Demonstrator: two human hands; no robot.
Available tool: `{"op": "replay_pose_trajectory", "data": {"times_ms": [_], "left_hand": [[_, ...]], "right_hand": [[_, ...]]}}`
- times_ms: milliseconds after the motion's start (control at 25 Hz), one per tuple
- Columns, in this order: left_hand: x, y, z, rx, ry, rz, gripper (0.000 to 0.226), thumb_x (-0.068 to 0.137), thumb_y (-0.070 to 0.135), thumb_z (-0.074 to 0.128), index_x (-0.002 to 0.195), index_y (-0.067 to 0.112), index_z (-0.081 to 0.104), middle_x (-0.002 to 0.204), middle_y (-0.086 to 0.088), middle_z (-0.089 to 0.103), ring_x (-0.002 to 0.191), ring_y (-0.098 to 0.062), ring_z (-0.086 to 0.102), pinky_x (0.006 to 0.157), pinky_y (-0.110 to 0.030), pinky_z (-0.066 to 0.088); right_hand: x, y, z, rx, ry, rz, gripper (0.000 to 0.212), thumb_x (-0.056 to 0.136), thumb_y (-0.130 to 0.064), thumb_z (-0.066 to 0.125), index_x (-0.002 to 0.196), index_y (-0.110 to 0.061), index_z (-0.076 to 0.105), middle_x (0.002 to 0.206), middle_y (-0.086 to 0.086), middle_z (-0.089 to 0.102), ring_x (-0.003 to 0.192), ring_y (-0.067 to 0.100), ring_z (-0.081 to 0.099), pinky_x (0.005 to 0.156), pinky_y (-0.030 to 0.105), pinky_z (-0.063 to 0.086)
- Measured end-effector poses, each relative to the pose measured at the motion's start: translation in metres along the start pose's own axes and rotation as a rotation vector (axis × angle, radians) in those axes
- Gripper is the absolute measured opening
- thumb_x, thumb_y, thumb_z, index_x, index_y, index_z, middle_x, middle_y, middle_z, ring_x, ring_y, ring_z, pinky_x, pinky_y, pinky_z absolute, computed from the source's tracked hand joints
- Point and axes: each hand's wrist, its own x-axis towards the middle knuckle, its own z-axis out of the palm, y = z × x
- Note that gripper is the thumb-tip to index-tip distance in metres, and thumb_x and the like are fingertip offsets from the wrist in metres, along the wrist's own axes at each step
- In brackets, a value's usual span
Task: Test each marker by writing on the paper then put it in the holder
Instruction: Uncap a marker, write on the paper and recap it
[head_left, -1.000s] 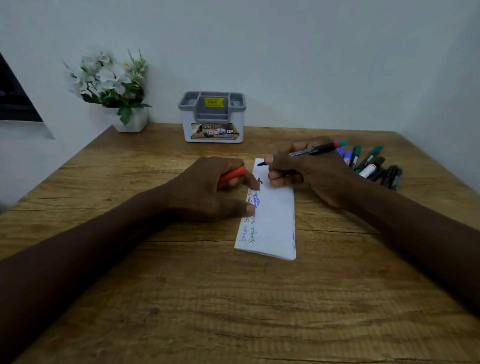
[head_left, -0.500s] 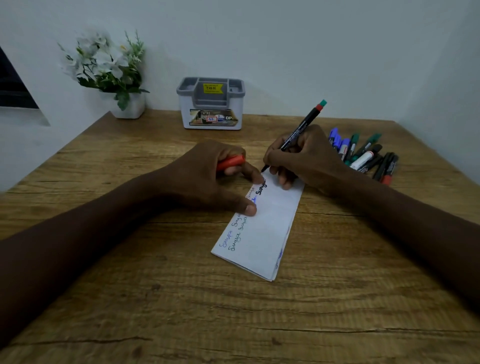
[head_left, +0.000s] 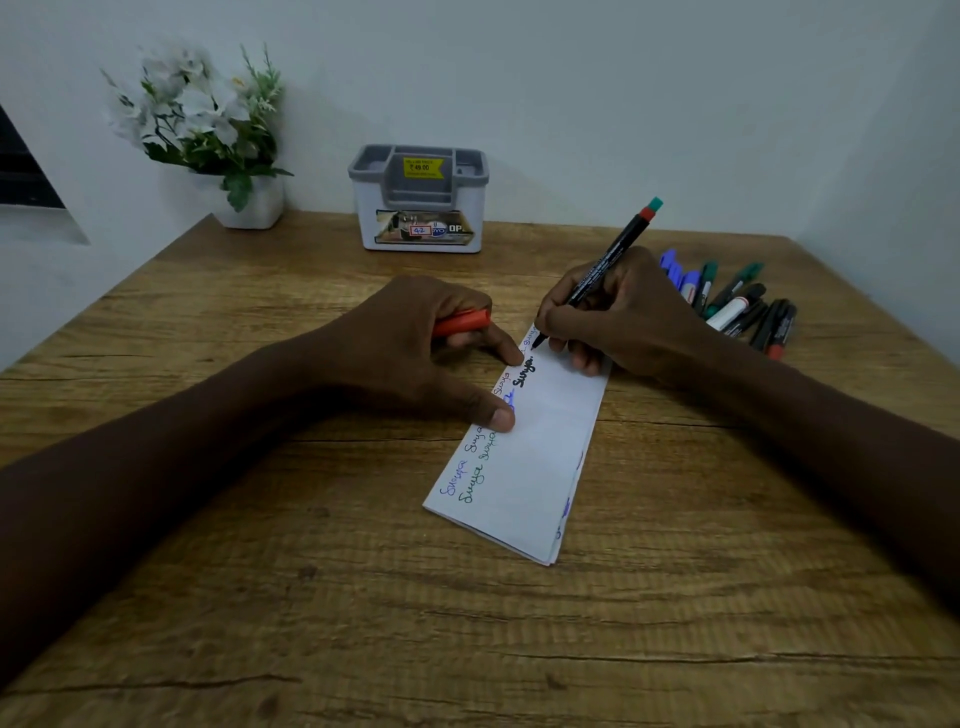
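Observation:
A folded white paper (head_left: 540, 467) lies slanted on the wooden table (head_left: 260, 597), with words in blue, green and black along its left edge. My right hand (head_left: 613, 317) grips a black marker (head_left: 605, 262) with a red and green end, its tip at the paper's top by the black word. My left hand (head_left: 415, 353) holds an orange cap (head_left: 462, 322) in its curled fingers while its thumb and forefinger press the paper's left edge. The grey and white holder (head_left: 418, 200) stands at the back of the table, with no marker showing in it.
Several markers (head_left: 732, 306), blue, green, black and white, lie in a pile right of my right hand. A white pot of white flowers (head_left: 208, 135) stands in the back left corner. Walls close the table at the back and right.
The marker has swung upright from lying flat in my right hand and a black word now stands on the paper. The paper has turned to a slant. My left hand stays put.

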Motion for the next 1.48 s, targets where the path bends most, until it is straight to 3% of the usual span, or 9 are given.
{"op": "replay_pose_trajectory", "data": {"times_ms": [280, 440, 560, 720, 880, 1120, 1480], "left_hand": [[-0.0002, -0.0011, -0.0002, -0.010, -0.002, 0.010, 0.056, 0.061, 0.044, 0.090, 0.082, 0.003, 0.061, 0.099, 0.009, 0.077, 0.082, 0.008, 0.067, 0.064, -0.010, 0.047], [0.0009, -0.0019, 0.0000, -0.017, -0.007, 0.006, 0.056, 0.062, 0.037, 0.094, 0.087, -0.003, 0.063, 0.088, 0.019, 0.075, 0.081, 0.015, 0.065, 0.065, -0.009, 0.048], [0.0004, -0.0012, -0.0005, -0.015, -0.014, 0.015, 0.054, 0.062, 0.039, 0.093, 0.087, 0.000, 0.064, 0.086, 0.028, 0.072, 0.078, 0.012, 0.065, 0.063, -0.008, 0.046], [0.0002, -0.0032, -0.0008, -0.012, -0.003, 0.009, 0.052, 0.063, 0.038, 0.095, 0.082, 0.004, 0.061, 0.090, 0.027, 0.073, 0.086, 0.009, 0.068, 0.067, -0.013, 0.051], [0.0004, -0.0011, -0.0004, -0.012, -0.015, 0.003, 0.052, 0.064, 0.033, 0.095, 0.085, -0.001, 0.062, 0.085, 0.031, 0.071, 0.084, 0.015, 0.066, 0.067, -0.009, 0.049], [0.0003, -0.0018, -0.0009, -0.021, -0.015, 0.015, 0.055, 0.061, 0.039, 0.093, 0.080, 0.002, 0.057, 0.097, 0.011, 0.077, 0.090, 0.012, 0.068, 0.068, -0.010, 0.049], [0.0005, -0.0011, -0.0012, -0.018, -0.014, 0.007, 0.052, 0.059, 0.045, 0.090, 0.077, 0.011, 0.055, 0.104, 0.012, 0.078, 0.089, 0.010, 0.068, 0.066, -0.011, 0.049]], "right_hand": [[0.0002, 0.0026, -0.0028, 0.007, -0.016, -0.011, 0.012, 0.092, -0.007, 0.070, 0.086, 0.003, 0.073, 0.068, 0.012, 0.073, 0.050, 0.019, 0.068, 0.047, 0.028, 0.059], [0.0007, 0.0028, -0.0016, 0.000, -0.026, -0.013, 0.012, 0.092, -0.007, 0.070, 0.087, 0.004, 0.072, 0.069, 0.013, 0.073, 0.049, 0.017, 0.067, 0.046, 0.028, 0.058], [0.0019, 0.0035, -0.0008, -0.003, -0.007, 0.001, 0.014, 0.093, -0.009, 0.070, 0.089, 0.004, 0.072, 0.070, 0.012, 0.073, 0.048, 0.015, 0.067, 0.045, 0.025, 0.056], [0.0025, 0.0040, -0.0017, -0.003, -0.004, 0.018, 0.014, 0.093, -0.009, 0.069, 0.089, 0.004, 0.072, 0.070, 0.013, 0.074, 0.049, 0.017, 0.068, 0.046, 0.026, 0.057], [0.0033, 0.0042, -0.0018, 0.004, 0.005, 0.024, 0.014, 0.093, -0.008, 0.069, 0.088, 0.005, 0.071, 0.068, 0.012, 0.074, 0.049, 0.017, 0.068, 0.045, 0.025, 0.056], [0.0039, 0.0049, -0.0015, 0.012, 0.014, 0.034, 0.014, 0.093, -0.007, 0.069, 0.088, 0.006, 0.072, 0.067, 0.009, 0.073, 0.048, 0.015, 0.067, 0.045, 0.025, 0.056], [0.0050, 0.0064, -0.0006, -0.004, 0.040, 0.059, 0.014, 0.092, -0.009, 0.069, 0.089, 0.004, 0.072, 0.065, 0.003, 0.072, 0.044, 0.013, 0.065, 0.042, 0.024, 0.053]]}}
